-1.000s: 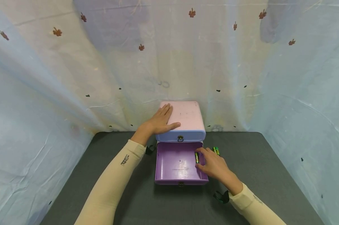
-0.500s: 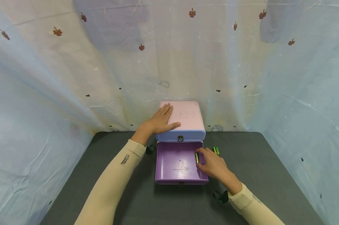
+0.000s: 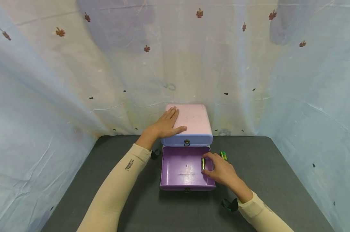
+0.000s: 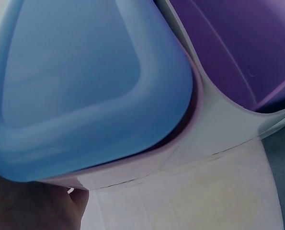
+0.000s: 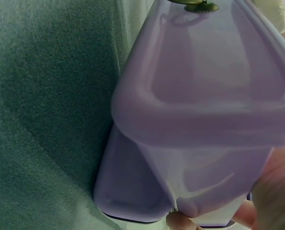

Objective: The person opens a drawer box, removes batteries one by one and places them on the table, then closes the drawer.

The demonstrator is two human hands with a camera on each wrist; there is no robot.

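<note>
A small chest of drawers with a pink top has a blue upper drawer front, pushed in. Below it the purple drawer is pulled out. My left hand rests flat on the pink top, fingers spread; the left wrist view shows part of this hand beside the blue front. My right hand reaches over the drawer's right wall and holds a green battery by its two ends, between thumb and finger. In the right wrist view the drawer wall hides the battery, and fingertips show below it.
More green batteries lie on the dark table right of the chest, partly behind my right hand. A pale patterned sheet hangs close behind the chest and along both sides.
Both hands keep nearly the same place. My right hand and the battery have shifted only very slightly; the drawer has not moved.
</note>
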